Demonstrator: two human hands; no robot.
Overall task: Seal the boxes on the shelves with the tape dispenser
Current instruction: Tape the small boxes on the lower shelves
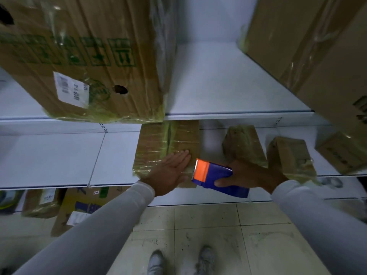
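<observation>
Left hand (172,171) flat, fingers straight, pressing the taped cardboard box (166,147) at the middle shelf (59,159) front edge. Right hand (248,175) grips the tape dispenser (213,175) — toothed end just right of the box, pointing leftward at it.

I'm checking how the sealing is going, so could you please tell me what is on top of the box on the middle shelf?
The left hand lies flat on the box, over wrinkled tape. The right hand holds the tape dispenser at its near right corner. The upper shelf hides the back.
</observation>
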